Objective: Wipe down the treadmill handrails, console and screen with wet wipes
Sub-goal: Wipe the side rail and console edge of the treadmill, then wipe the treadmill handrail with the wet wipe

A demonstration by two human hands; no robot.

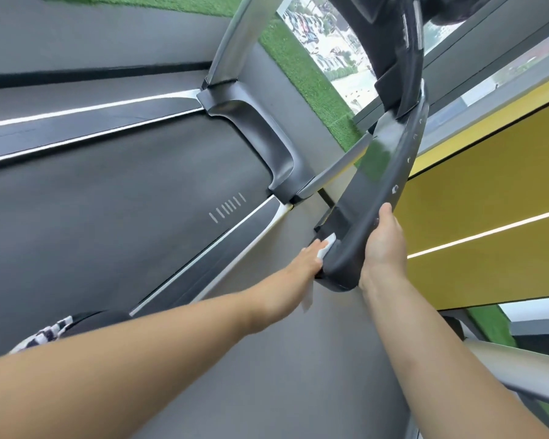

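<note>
Left hand (pixel 308 259) presses wet wipe (pixel 326 246) on inner face of handrail (pixel 390 166), near its end; fingers seemingly flat, tips hidden; right hand (pixel 384 245) wraps handrail's outer edge opposite.

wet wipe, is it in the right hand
No, the wet wipe is under the left hand, against the handrail; the right hand grips bare rail.

I see L hand (pixel 308 259) pressing a white wipe (pixel 326 244) on the handrail (pixel 379 185) end's inner side, fingers prob. straight, blurry there. R hand (pixel 384 245) grips the outer edge, above the treadmill belt (pixel 114 217).
</note>
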